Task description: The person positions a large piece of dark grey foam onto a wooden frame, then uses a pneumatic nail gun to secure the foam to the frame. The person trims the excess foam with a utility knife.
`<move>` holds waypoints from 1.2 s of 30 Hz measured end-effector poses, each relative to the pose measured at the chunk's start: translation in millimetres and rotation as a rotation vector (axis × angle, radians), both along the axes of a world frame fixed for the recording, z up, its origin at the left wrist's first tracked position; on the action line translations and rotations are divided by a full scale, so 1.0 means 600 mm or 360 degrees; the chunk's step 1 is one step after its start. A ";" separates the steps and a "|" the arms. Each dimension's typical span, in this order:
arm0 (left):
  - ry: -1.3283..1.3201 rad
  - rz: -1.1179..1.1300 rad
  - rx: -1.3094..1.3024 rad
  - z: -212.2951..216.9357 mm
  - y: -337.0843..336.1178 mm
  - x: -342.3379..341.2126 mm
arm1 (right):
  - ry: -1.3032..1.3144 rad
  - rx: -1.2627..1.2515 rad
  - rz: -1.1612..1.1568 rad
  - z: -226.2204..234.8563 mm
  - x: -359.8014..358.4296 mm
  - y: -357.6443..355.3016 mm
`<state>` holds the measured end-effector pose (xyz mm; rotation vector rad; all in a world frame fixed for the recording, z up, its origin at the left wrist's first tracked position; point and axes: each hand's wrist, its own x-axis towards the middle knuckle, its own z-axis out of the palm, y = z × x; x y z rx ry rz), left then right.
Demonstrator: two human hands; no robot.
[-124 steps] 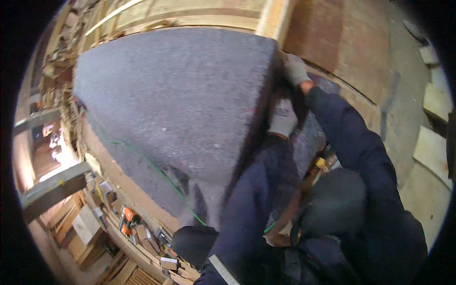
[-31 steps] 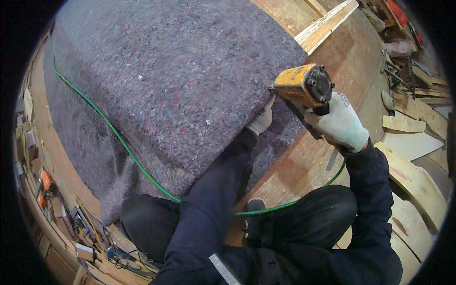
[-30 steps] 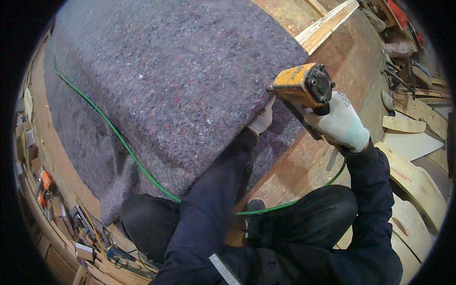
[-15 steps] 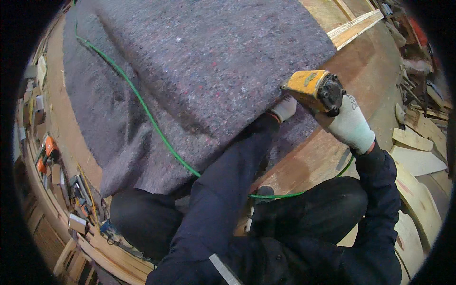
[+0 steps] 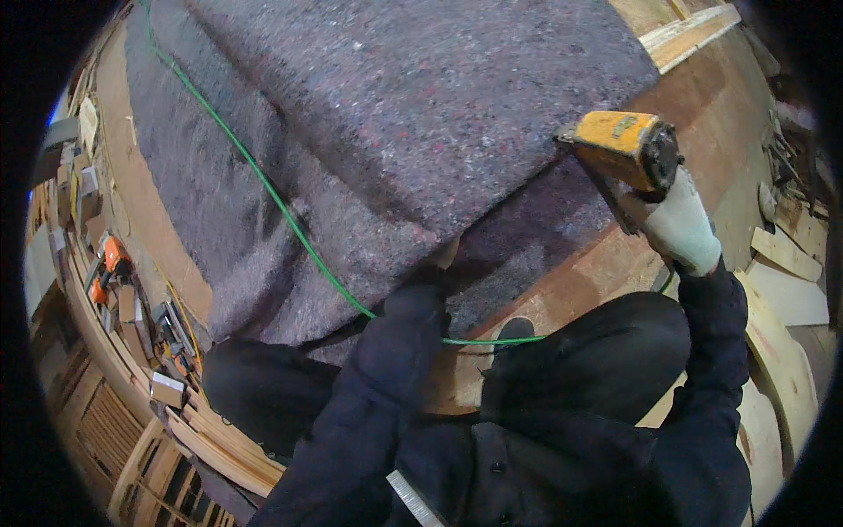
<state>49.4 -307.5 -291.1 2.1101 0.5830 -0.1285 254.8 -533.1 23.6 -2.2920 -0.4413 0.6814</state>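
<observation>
A yellow and black pneumatic staple gun point(image 5: 616, 145) is gripped in my gloved right hand point(image 5: 685, 227). Its nose end is close to the edge of a thick grey felt blanket point(image 5: 457, 114), at the right. Only a pale bit of my left hand point(image 5: 449, 255) shows at the near edge of the blanket, below a raised fold; its fingers are hidden. Across the blanket's left part runs a green air hose point(image 5: 279, 202), which passes under my left forearm and on toward my right side.
Brown wood panel point(image 5: 571, 285) lies beneath the blanket. Plywood strips point(image 5: 689, 37) are at the far right, curved wood offcuts point(image 5: 773, 351) at the near right. On the left are an orange tool point(image 5: 112, 256), a small box point(image 5: 167, 389) and long wood strips point(image 5: 224, 443).
My left hand has drawn back left and toward me along the blanket's edge. The staple gun and my right hand appear slightly farther right, partly because the whole view has shifted.
</observation>
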 end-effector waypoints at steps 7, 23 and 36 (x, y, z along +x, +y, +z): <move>-0.0022 -0.0009 0.0008 0.008 0.009 -0.006 | -0.0185 0.0023 0.0627 0.024 -0.015 0.040; -0.0091 -0.0036 -0.0004 0.004 0.016 -0.006 | 0.0061 -0.0104 0.0958 0.015 -0.065 0.125; 0.0056 -0.0292 -0.0066 0.080 0.028 -0.054 | -0.0210 -0.0475 0.0871 0.069 -0.116 0.197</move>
